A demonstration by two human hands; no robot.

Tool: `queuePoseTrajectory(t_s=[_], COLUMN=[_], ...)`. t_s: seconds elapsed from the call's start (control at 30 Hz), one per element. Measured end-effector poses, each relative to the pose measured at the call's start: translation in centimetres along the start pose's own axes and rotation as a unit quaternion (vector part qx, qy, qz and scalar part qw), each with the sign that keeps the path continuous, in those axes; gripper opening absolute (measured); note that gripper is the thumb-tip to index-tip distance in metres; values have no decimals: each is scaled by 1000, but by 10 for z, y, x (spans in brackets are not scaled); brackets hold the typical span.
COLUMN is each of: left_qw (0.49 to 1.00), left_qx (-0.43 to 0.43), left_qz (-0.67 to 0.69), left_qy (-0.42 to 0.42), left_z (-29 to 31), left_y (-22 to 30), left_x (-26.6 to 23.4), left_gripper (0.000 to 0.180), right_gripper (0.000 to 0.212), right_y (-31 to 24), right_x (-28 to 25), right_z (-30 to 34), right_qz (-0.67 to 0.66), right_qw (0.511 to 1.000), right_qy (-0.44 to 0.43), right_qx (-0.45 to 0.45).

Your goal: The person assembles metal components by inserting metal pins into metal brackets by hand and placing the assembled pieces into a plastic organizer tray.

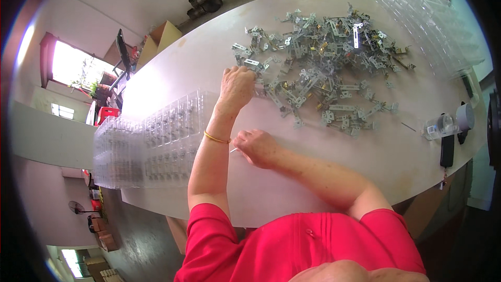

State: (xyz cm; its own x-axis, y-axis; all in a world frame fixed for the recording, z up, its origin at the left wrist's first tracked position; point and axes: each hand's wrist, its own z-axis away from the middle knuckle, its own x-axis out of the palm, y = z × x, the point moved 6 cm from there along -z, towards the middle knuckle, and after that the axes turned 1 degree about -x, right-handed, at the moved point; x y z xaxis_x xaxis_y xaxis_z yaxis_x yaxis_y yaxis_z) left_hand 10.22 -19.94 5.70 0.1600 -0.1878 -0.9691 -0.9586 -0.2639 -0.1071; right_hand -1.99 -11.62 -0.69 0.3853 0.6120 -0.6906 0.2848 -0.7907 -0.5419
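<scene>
My left hand (237,87), with fingers curled, is at the left edge of a heap of small metal brackets (313,81). Its fingertips meet the nearest pieces, and what lies between them is hidden. Closer to me, my right hand (255,148) is closed above the table, pinching a thin pale rod (233,150) whose tip sticks out to the left. The brackets are silvery, flat and punched with holes; some carry brass-coloured parts.
Stacked clear plastic trays (156,141) filled with small parts stand at the left of the white table (308,177). Empty clear trays (422,26) lean at the far right. Near the right edge are a clear bottle (441,127), a black object (447,151) and a thin pin (408,126).
</scene>
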Motion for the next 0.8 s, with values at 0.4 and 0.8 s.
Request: queuePoseTrajectory(t_s=[0.4,0.8], left_qw=[997,551], left_qx=[-15,-269], left_qz=[40,776], left_qy=[60,147], left_z=[0,89], left_y=[3,-11], left_x=[-21,-32], left_gripper=[11,18], right_gripper=[16,11], right_y=[-2,7], right_x=[-4,-10], right_z=[0,2], right_qz=[-12,-91], right_qw=[1000,993], right_qy=[11,32], right_qx=[3,73])
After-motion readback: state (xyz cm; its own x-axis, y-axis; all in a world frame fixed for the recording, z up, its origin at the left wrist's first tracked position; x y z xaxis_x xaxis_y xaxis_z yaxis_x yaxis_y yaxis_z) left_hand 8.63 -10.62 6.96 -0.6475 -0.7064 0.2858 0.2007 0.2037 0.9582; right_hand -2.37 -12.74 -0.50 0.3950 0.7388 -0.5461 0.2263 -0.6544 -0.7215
